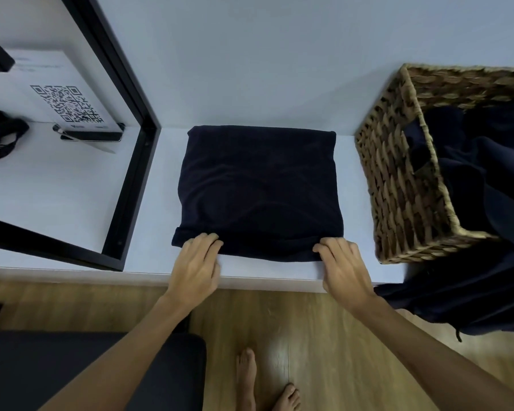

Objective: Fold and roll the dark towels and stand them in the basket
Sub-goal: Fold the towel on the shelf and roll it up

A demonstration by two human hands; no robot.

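The dark towel [260,191] lies folded into a rough square on the white shelf [158,203], midway between a black-framed mirror [131,185] on the left and the woven basket [404,185] on the right. Both hands rest on its near edge: the left hand [198,264] at the near-left corner, the right hand [343,266] at the near-right corner, fingers curled down onto the hem. Whether they pinch the cloth or only press it flat I cannot tell.

This looks like the start of the roll. The near edge is uneven, with a small bulge of fabric at the left corner, so a roll begun from here could come out lopsided or cone-shaped and then refuse to stand upright. If one hand leads the other, the layers may skew and the fold slip open.

The basket already holds loose dark cloth [487,179], some of it spilling over the near rim toward the floor. That heap leaves little settled room, and a finished roll set on it would likely tip over.
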